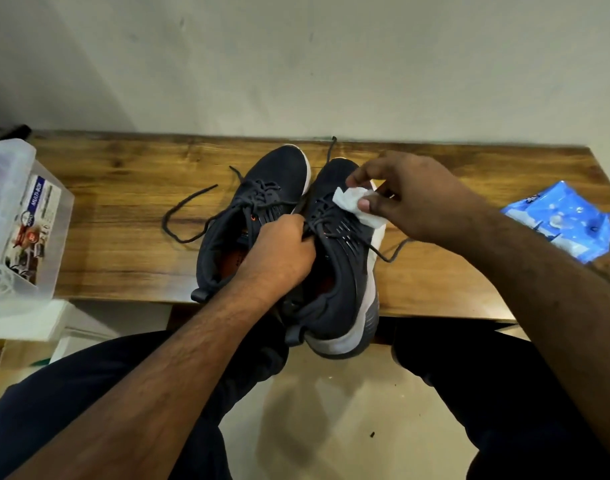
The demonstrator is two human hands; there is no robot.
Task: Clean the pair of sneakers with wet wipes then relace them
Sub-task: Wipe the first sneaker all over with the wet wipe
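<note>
Two dark trouser legs [99, 403] fill the bottom of the view, with pale floor [331, 410] between them. Above them, the right-hand sneaker [334, 271] of the pair hangs its heel and white sole past the near edge of the wooden table [123, 237], tilted onto its side. The left hand [279, 251] has its fingers curled round the tongue and laces at that shoe's opening, gripping it. The other sneaker [251, 216] lies just beside it on the left, touching it, heel at the near edge and toe toward the far edge, its loose lace [182, 220] looping out over the wood to the left. Farther on, the right hand [410, 199] pinches a white wet wipe [355, 202] between thumb and fingers, and the wipe rests on the upper of the held sneaker near its laces. A blue wipe pack [563, 220] lies by the table's right edge, well apart from the shoes. A clear plastic box [23, 220] with a printed label sits at the left edge. A pale wall [296, 64] rises behind the far edge.
</note>
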